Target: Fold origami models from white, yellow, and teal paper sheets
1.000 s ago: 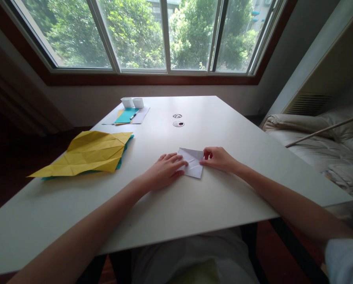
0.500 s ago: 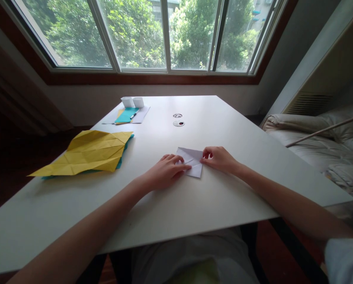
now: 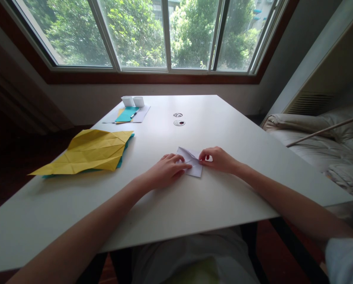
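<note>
Well left of the white paper, a creased yellow sheet lies over a teal sheet. On the paper's left side, my left hand rests open, fingers pressing it on the tabletop. At the paper's right edge, my right hand pinches a fold between thumb and finger.

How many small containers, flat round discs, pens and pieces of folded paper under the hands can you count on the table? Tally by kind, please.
Small white open containers: 2
Flat round dark-patterned discs: 2
Slim black-and-white pen: 1
Folded white paper piece: 1
Total: 6
</note>
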`<state>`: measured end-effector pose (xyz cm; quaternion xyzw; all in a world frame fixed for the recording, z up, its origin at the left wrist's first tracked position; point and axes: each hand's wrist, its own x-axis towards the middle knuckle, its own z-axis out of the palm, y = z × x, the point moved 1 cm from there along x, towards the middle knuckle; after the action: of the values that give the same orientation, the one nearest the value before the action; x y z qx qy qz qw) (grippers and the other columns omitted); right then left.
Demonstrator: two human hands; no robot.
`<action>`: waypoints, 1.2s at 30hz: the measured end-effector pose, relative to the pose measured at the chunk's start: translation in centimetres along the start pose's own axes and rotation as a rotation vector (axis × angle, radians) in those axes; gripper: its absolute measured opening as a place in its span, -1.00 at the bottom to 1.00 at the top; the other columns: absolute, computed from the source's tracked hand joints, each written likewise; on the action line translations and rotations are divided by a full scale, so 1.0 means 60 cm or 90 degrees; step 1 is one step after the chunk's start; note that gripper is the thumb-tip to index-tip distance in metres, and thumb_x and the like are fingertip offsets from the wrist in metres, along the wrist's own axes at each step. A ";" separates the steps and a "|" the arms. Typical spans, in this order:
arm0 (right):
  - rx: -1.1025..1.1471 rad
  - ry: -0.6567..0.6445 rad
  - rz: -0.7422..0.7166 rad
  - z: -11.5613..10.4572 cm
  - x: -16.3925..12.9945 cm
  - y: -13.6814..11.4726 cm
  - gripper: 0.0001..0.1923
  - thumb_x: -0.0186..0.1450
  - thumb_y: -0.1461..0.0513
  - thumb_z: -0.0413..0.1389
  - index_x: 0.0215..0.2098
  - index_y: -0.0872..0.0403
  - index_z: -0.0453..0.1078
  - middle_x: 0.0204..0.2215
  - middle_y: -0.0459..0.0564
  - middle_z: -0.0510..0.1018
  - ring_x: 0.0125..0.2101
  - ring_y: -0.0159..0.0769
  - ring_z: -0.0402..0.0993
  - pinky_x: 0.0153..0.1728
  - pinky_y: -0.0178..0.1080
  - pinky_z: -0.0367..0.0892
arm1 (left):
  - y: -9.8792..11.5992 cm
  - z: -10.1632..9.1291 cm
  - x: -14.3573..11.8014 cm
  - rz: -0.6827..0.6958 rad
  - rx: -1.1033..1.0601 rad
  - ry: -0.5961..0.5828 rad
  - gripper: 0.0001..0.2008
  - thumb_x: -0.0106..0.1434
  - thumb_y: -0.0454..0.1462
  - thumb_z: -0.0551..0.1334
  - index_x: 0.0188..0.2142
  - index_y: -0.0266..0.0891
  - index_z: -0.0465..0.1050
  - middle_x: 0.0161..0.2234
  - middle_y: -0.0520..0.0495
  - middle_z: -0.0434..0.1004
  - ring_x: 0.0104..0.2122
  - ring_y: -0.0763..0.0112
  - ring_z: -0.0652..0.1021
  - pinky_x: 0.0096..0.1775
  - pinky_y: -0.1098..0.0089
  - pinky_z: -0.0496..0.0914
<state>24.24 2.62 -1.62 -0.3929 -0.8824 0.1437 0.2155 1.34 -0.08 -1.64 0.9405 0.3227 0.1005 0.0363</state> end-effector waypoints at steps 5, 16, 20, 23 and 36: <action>-0.015 -0.016 -0.033 -0.001 0.001 0.001 -0.89 0.18 0.26 0.08 -0.39 0.07 0.46 -0.46 -0.07 0.53 -0.45 -0.40 0.41 -0.35 -0.35 0.26 | 0.000 0.000 0.001 0.000 -0.001 -0.002 -0.65 0.30 -0.26 -0.01 0.04 0.07 0.30 -0.05 -0.11 0.33 -0.10 0.25 0.36 -0.04 0.19 0.23; -0.056 -0.019 -0.037 -0.001 0.000 0.002 -0.86 0.18 0.18 0.11 -0.31 0.04 0.44 -0.42 -0.08 0.54 -0.42 -0.38 0.43 -0.21 -0.26 0.23 | 0.006 -0.002 0.001 0.006 -0.037 0.012 -0.65 0.32 -0.24 -0.03 0.05 -0.10 0.31 -0.03 -0.14 0.37 -0.07 0.25 0.36 -0.04 0.24 0.28; -0.052 0.001 -0.037 0.000 0.001 0.005 -0.87 0.19 0.22 0.09 -0.30 0.05 0.43 -0.40 -0.06 0.53 -0.41 -0.38 0.43 -0.27 -0.30 0.26 | 0.010 0.000 0.006 0.018 -0.085 0.021 -0.66 0.34 -0.24 -0.06 0.02 -0.22 0.33 -0.04 -0.12 0.43 -0.04 0.29 0.37 0.00 0.29 0.27; -0.041 -0.004 -0.040 -0.001 0.001 0.005 -0.86 0.19 0.25 0.08 -0.28 0.05 0.43 -0.38 -0.05 0.53 -0.41 -0.38 0.43 -0.30 -0.31 0.27 | 0.004 0.004 0.006 0.000 -0.072 0.025 -0.67 0.31 -0.19 -0.01 -0.01 -0.19 0.35 -0.03 -0.11 0.42 -0.03 0.27 0.37 -0.01 0.28 0.29; 0.008 -0.025 -0.082 -0.002 0.000 -0.001 -0.82 0.24 0.28 0.03 -0.25 0.05 0.46 -0.31 0.01 0.52 -0.32 -0.35 0.44 -0.26 -0.30 0.31 | -0.029 0.010 0.005 -0.184 0.056 -0.054 -0.34 0.23 0.13 -0.13 0.20 -0.17 0.05 0.19 -0.18 0.12 0.18 0.08 0.10 0.08 0.05 0.05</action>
<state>24.25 2.61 -1.46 -0.3307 -0.9090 0.1426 0.2096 0.67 1.47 -2.39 0.8884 0.4567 0.0400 0.0225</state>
